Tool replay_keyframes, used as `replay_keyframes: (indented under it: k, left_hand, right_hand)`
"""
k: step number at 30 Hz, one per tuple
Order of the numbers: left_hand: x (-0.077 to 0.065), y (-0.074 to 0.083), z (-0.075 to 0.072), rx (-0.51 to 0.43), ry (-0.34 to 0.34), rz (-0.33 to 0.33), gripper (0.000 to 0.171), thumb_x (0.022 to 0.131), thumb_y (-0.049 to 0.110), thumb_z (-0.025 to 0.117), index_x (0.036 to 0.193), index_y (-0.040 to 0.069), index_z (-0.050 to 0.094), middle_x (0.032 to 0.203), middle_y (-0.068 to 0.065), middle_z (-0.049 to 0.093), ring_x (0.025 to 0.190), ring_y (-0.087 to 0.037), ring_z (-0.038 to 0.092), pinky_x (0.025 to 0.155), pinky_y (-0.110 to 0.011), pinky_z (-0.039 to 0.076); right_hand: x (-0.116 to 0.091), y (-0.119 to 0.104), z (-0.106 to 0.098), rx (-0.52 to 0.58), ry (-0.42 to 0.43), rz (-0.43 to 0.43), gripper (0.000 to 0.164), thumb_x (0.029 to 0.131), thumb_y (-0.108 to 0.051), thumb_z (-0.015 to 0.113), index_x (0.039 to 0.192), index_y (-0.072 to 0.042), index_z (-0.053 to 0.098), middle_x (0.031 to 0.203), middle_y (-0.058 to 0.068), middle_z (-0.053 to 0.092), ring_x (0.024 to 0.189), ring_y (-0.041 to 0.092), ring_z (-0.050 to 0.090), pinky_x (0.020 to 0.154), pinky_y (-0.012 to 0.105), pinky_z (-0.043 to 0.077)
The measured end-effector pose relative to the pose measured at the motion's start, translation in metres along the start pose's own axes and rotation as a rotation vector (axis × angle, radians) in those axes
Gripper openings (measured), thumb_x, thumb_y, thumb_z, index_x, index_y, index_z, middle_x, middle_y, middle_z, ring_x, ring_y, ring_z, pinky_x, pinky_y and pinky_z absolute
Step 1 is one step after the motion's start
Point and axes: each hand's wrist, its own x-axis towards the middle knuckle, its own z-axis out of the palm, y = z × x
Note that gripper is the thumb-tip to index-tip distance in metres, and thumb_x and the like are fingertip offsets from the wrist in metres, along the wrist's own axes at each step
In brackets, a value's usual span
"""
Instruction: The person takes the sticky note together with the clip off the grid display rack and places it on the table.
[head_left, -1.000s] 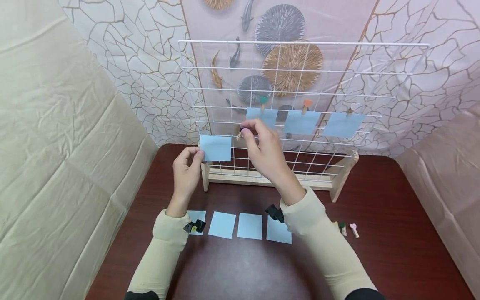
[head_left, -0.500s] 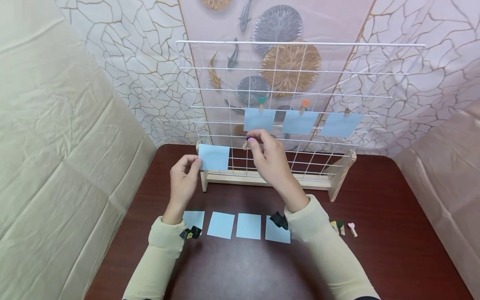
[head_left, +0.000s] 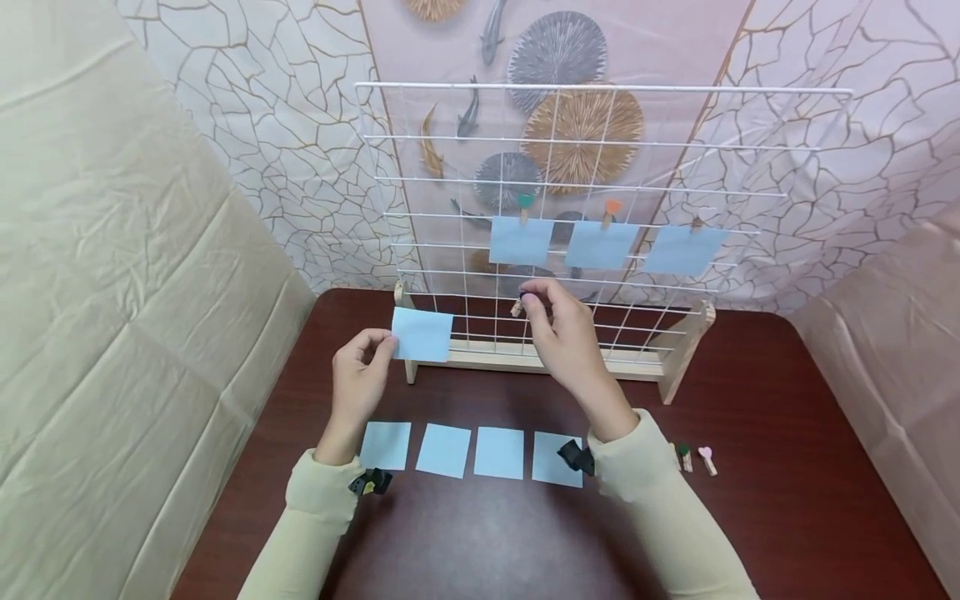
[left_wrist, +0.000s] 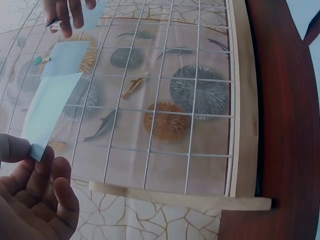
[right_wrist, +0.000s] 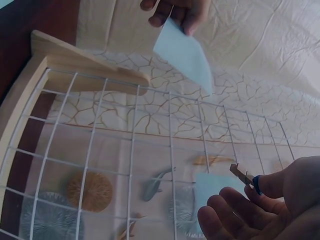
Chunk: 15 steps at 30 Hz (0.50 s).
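My left hand (head_left: 360, 375) pinches a light blue square of paper (head_left: 423, 335) by its left edge, in front of the lower left of a white wire grid rack (head_left: 480, 178). Between thumb and fingers, my right hand (head_left: 566, 337) holds a small wooden clothespin (right_wrist: 242, 176) with a dark blue top, apart from the wires. Three blue papers hang on the grid: one under a green-topped clothespin (head_left: 524, 204), one under an orange-topped clothespin (head_left: 611, 210), and a right-hand paper (head_left: 684, 250) whose clip top is hard to make out.
On the dark red-brown table (head_left: 480, 533) several blue paper squares (head_left: 499, 453) lie in a row in front of the rack. To the right lie loose clothespins, among them a pink heart-topped clothespin (head_left: 707, 460). Wooden feet (head_left: 686, 354) support the rack.
My left hand has lowered the blue paper and drawn it slightly left. My right hand has moved down and to the right with its clothespin, uncovering the leftmost hanging paper.
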Motion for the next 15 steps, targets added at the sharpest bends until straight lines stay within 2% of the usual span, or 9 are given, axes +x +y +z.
replay_keyframes:
  k: [5,9,11,15]
  left_hand:
    - [-0.003,-0.004,-0.004,0.020,0.021,-0.012,0.010,0.099,-0.005,0.065,0.097,-0.011,0.073,0.081,-0.027,0.064,0.066,-0.008,0.048,0.061,-0.019,0.037]
    - [-0.006,-0.005,-0.006,0.039,0.028,-0.016,0.009,0.098,-0.006,0.066,0.095,-0.012,0.073,0.081,-0.026,0.066,0.067,-0.008,0.050,0.062,-0.018,0.039]
    - [-0.008,-0.007,-0.006,0.046,0.022,-0.020,0.009,0.097,-0.006,0.067,0.095,-0.012,0.073,0.081,-0.026,0.066,0.068,-0.014,0.051,0.062,-0.018,0.039]
    - [-0.010,-0.010,-0.008,0.057,0.014,-0.033,0.009,0.098,-0.005,0.067,0.095,-0.010,0.074,0.080,-0.025,0.067,0.067,-0.015,0.050,0.061,-0.019,0.038]
  right_hand:
    - [-0.007,0.006,-0.002,-0.004,-0.005,0.011,0.024,0.111,-0.010,0.053,0.126,0.003,0.066,0.101,0.012,0.073,0.084,0.022,0.061,0.073,0.036,0.047]
    - [-0.013,0.009,-0.003,-0.017,-0.008,0.028,0.023,0.111,-0.011,0.052,0.125,0.001,0.066,0.099,0.008,0.075,0.075,0.020,0.058,0.066,0.031,0.046]
    - [-0.017,0.011,-0.005,-0.025,-0.003,0.043,0.023,0.111,-0.011,0.052,0.125,0.000,0.067,0.098,0.008,0.075,0.072,0.020,0.056,0.064,0.031,0.045]
    - [-0.027,0.016,-0.008,-0.028,0.001,0.070,0.023,0.111,-0.011,0.053,0.125,0.000,0.067,0.099,0.012,0.075,0.081,0.024,0.063,0.071,0.034,0.047]
